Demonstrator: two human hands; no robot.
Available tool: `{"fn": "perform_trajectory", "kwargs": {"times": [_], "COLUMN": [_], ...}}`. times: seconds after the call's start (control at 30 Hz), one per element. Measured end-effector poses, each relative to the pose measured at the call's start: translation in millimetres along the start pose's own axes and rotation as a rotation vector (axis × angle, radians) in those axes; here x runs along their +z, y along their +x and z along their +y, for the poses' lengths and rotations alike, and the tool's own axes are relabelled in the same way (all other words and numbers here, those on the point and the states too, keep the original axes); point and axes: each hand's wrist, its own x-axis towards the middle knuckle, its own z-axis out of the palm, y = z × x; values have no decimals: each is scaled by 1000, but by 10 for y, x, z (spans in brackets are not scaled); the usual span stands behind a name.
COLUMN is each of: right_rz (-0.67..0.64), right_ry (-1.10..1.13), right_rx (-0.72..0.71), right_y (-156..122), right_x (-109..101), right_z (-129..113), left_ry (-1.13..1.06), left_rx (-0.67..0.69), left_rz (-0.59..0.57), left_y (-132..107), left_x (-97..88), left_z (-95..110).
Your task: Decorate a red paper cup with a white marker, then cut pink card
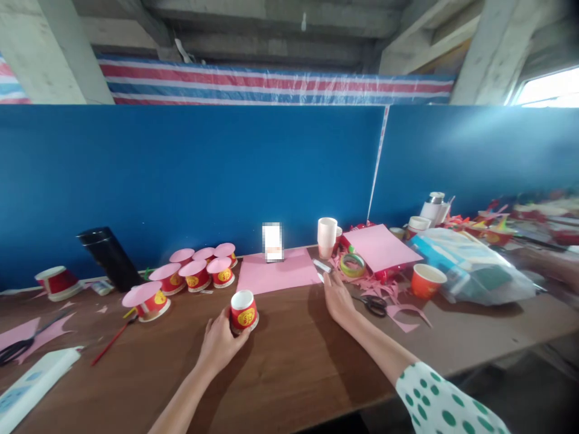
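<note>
My left hand [222, 339] is wrapped round the side of a red paper cup [245, 314] with a yellow emblem. That cup stands upside down on the table, its white base facing up. My right hand [338, 299] reaches forward over the table with its fingers stretched out, close to a small white tube-like object [322, 266]. Whether the fingertips touch it I cannot tell. Beyond both hands lies a sheet of pink paper [278, 272]. Several similar red cups [198, 278], topped with pink paper discs, are grouped to the left.
Scissors [376, 305], a roll of tape [352, 265] and pink scraps [402, 316] lie right of my right hand. A stack of white cups [327, 237], an orange cup [427, 282] and a plastic bag [479, 271] stand further back. Leftward are a black bottle [111, 259] and a red brush [111, 342].
</note>
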Motion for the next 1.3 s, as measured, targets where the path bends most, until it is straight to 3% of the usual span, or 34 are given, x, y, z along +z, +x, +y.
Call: {"fn": "perform_trajectory", "kwargs": {"times": [0.37, 0.7, 0.83, 1.1, 1.3], "right_rz": [-18, 12, 61, 61, 25], "right_ry": [-147, -191, -211, -315, -363], "right_rx": [170, 102, 92, 297, 193], "right_y": [164, 172, 178, 227, 200], "right_x": [78, -121, -347, -682, -838], "right_z": [-139, -120, 75, 851, 990], "left_ry": [57, 27, -69, -201, -174], "left_rx": [-29, -30, -63, -111, -116], "left_rz": [16, 76, 88, 141, 118], "left_y": [-31, -25, -28, -70, -56], "left_x": [4, 43, -20, -75, -43], "left_z": [-166, -254, -175, -81, -102]}}
